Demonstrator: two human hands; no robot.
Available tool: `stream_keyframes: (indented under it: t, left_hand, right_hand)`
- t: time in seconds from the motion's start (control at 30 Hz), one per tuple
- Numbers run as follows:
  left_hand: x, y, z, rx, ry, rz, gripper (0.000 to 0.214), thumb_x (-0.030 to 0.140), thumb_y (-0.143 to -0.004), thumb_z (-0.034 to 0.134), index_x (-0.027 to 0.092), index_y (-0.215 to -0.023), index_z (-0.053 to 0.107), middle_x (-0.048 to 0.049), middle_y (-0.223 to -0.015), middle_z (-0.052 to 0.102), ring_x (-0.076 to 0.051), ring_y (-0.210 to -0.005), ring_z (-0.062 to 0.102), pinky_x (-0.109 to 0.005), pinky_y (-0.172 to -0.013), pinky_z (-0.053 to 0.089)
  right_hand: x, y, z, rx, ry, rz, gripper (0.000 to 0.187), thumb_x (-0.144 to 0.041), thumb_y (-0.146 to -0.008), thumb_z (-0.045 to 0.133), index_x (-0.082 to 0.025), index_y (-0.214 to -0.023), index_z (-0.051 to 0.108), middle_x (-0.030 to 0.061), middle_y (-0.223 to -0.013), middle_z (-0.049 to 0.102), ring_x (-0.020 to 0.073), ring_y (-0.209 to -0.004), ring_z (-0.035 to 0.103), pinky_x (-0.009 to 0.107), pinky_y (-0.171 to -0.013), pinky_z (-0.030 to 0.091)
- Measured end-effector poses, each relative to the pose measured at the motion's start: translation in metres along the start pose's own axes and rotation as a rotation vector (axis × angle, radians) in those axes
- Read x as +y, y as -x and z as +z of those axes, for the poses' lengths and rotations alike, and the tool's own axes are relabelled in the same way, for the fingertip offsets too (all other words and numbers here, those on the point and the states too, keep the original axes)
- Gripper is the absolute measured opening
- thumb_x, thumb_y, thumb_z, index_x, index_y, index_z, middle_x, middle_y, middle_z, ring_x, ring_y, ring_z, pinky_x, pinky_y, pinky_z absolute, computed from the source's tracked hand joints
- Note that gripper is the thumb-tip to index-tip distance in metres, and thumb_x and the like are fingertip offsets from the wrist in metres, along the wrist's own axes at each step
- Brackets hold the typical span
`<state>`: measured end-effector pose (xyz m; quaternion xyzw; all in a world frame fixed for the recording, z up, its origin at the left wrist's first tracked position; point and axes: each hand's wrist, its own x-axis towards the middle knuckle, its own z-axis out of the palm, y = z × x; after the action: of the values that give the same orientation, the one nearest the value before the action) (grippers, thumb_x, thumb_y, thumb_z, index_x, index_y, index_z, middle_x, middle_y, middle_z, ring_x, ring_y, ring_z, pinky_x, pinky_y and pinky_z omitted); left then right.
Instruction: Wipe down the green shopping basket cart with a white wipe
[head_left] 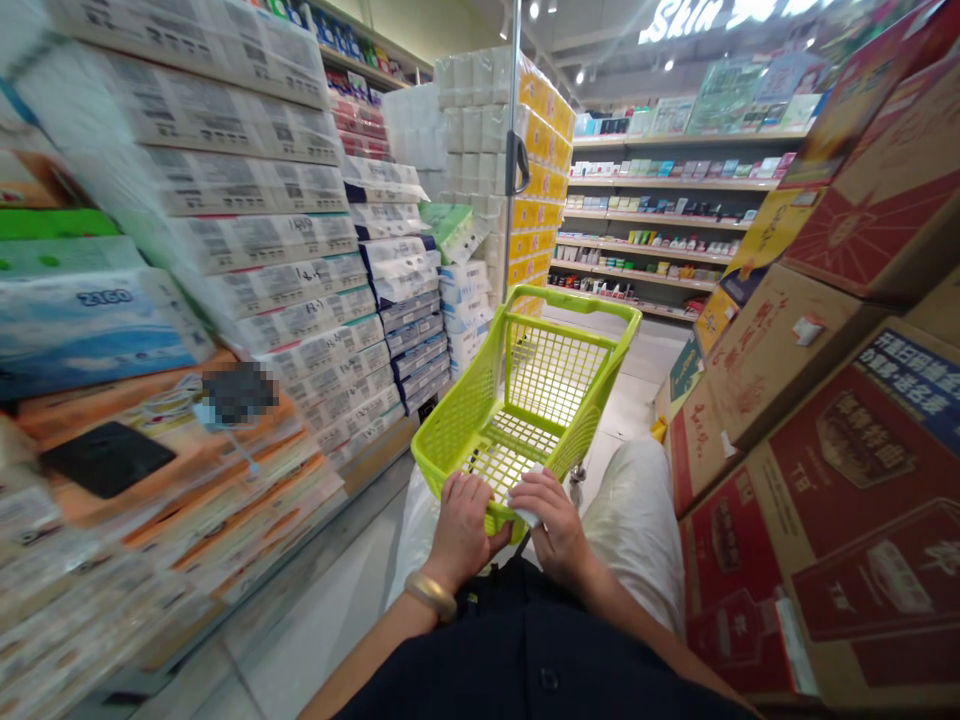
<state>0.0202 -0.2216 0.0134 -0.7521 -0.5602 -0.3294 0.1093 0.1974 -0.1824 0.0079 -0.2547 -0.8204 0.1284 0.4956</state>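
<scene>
The green basket (459, 425) sits directly ahead of the torso, between the two trouser legs, with its near edge toward the body and its handle (574, 302) at the far edge; whatever supports it from below is hidden. The left hand (465, 515) is closed over the near edge, left of its middle, fingers curled across the rim and thumb lower down. The right hand (553, 515) holds a crumpled white cloth (527, 512), possibly a tissue, in a narrow grip at the right end of the same edge. Caution: both hands bear on the near edge only, so heavy pressure there could tip the basket toward the body or swing its far edge sideways. A slack left grip would be the likely cause of twisting. The cloth appears thin; it could snag or tear on the lattice openings, or drop into the basket if the right fingers loosen. A bunch of metal keys (577, 482) hangs just outside the basket's right side and could catch during a turn. Stacked cartons (832, 470) stand beside the right leg; a wide elbow movement could strike them.
</scene>
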Motion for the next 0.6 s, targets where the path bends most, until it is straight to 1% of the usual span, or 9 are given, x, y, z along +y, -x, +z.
stream_keyframes:
  t: [0.07,0.1,0.23,0.3,0.37,0.43,0.5,0.57,0.6]
  left_hand:
    - [-0.001,0.0,-0.001,-0.005,0.004,0.001,0.019,0.036,-0.075,0.062,0.022,-0.082,0.049,-0.0036,-0.083,0.056,-0.024,-0.087,0.054,-0.046,-0.095,0.042]
    - [-0.001,0.0,-0.001,-0.006,0.006,-0.001,0.02,0.036,-0.075,0.062,0.022,-0.081,0.049,-0.0037,-0.083,0.056,-0.024,-0.087,0.054,-0.046,-0.095,0.042]
    - [0.0,0.0,0.0,-0.016,0.013,-0.014,0.025,0.036,-0.071,0.068,0.023,-0.081,0.049,-0.003,-0.082,0.056,-0.025,-0.086,0.054,-0.047,-0.097,0.041]
    - [0.001,0.0,0.001,-0.017,0.014,-0.019,0.025,0.036,-0.071,0.068,0.023,-0.081,0.049,-0.0029,-0.082,0.056,-0.025,-0.087,0.054,-0.047,-0.097,0.041]
    - [0.001,0.0,0.001,-0.01,0.011,-0.017,0.024,0.036,-0.072,0.067,0.023,-0.081,0.048,-0.0033,-0.082,0.056,-0.025,-0.087,0.054,-0.047,-0.097,0.041]
    - [0.0,0.001,0.001,-0.004,0.009,-0.006,0.022,0.035,-0.074,0.064,0.022,-0.081,0.048,-0.0038,-0.082,0.056,-0.025,-0.087,0.054,-0.046,-0.097,0.041]
    - [-0.001,0.001,0.0,-0.001,0.009,0.005,0.02,0.035,-0.075,0.062,0.022,-0.081,0.049,-0.0039,-0.083,0.056,-0.024,-0.087,0.054,-0.046,-0.096,0.041]
    - [-0.002,0.001,-0.001,0.001,0.01,0.005,0.021,0.035,-0.074,0.063,0.022,-0.081,0.048,-0.0034,-0.082,0.056,-0.024,-0.086,0.054,-0.045,-0.096,0.04]
    - [-0.001,0.001,-0.001,0.002,0.01,0.0,0.022,0.036,-0.073,0.064,0.022,-0.081,0.048,-0.003,-0.081,0.056,-0.024,-0.085,0.054,-0.045,-0.096,0.04]
  right_hand:
    - [0.0,0.0,-0.002,-0.042,0.002,-0.031,0.036,-0.008,-0.082,0.047,-0.026,-0.104,0.07,0.0038,-0.103,0.074,0.0217,-0.112,0.063,0.049,-0.111,0.039]
    - [0.004,-0.003,-0.005,-0.037,0.007,-0.033,0.036,-0.007,-0.083,0.047,-0.026,-0.104,0.07,0.0039,-0.104,0.074,0.0217,-0.112,0.063,0.049,-0.111,0.04]
    - [0.028,-0.02,-0.015,0.109,0.037,0.028,0.033,-0.008,-0.084,0.047,-0.025,-0.1,0.07,0.0051,-0.101,0.074,0.0234,-0.11,0.064,0.051,-0.109,0.04]
    - [0.028,-0.021,-0.013,0.152,0.04,0.062,0.032,-0.007,-0.084,0.047,-0.025,-0.098,0.07,0.0052,-0.099,0.074,0.0236,-0.109,0.064,0.051,-0.109,0.039]
    - [0.019,-0.015,-0.007,0.12,0.027,0.055,0.032,-0.007,-0.083,0.047,-0.025,-0.098,0.07,0.0045,-0.098,0.074,0.0232,-0.11,0.063,0.051,-0.11,0.038]
    - [0.005,-0.006,-0.002,0.036,0.011,0.01,0.033,-0.007,-0.082,0.047,-0.026,-0.099,0.069,0.0037,-0.1,0.074,0.0225,-0.111,0.062,0.049,-0.111,0.038]
    - [-0.002,-0.002,-0.001,-0.054,0.002,-0.04,0.035,-0.007,-0.082,0.047,-0.026,-0.102,0.068,0.0032,-0.102,0.074,0.0216,-0.111,0.063,0.048,-0.111,0.038]
    - [0.003,-0.005,-0.006,-0.083,0.008,-0.054,0.036,-0.006,-0.082,0.048,-0.026,-0.104,0.069,0.0031,-0.103,0.074,0.0211,-0.11,0.063,0.048,-0.111,0.039]
    - [0.009,-0.01,-0.01,-0.06,0.014,-0.043,0.036,-0.007,-0.082,0.048,-0.026,-0.103,0.069,0.0033,-0.103,0.074,0.0212,-0.11,0.064,0.048,-0.11,0.039]
